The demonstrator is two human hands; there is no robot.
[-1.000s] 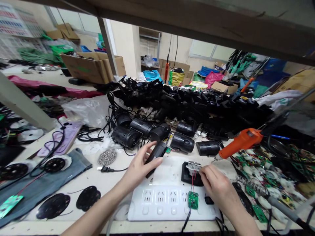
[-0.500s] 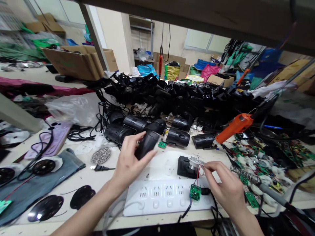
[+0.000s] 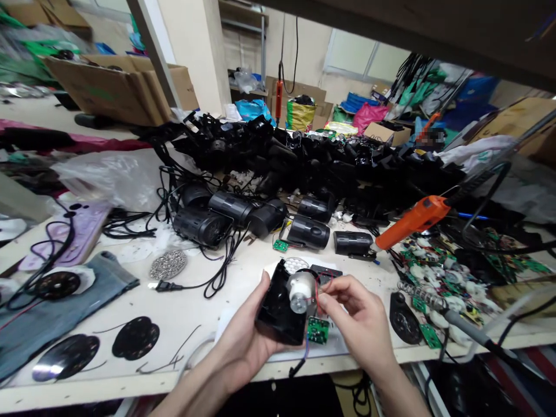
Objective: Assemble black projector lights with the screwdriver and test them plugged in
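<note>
My left hand (image 3: 245, 341) grips a black plastic housing (image 3: 278, 307) from below, held over the table's front edge. My right hand (image 3: 362, 321) pinches a small silver motor (image 3: 300, 291) with red wires, held against the housing's open side. A small green circuit board (image 3: 318, 330) hangs from the wires just below the motor. A white power strip lies mostly hidden under both hands.
Black cylindrical housings (image 3: 204, 225) with cords lie behind the hands, and a big heap of black parts (image 3: 330, 168) beyond. An orange hot-glue gun (image 3: 412, 220) rests to the right over scattered green boards (image 3: 428, 272). Black discs (image 3: 135, 337) and a grey cloth (image 3: 65, 301) lie left.
My left hand brought the black housing down toward me. My right hand lifted the motor with its board off the black block and set it against the housing.
</note>
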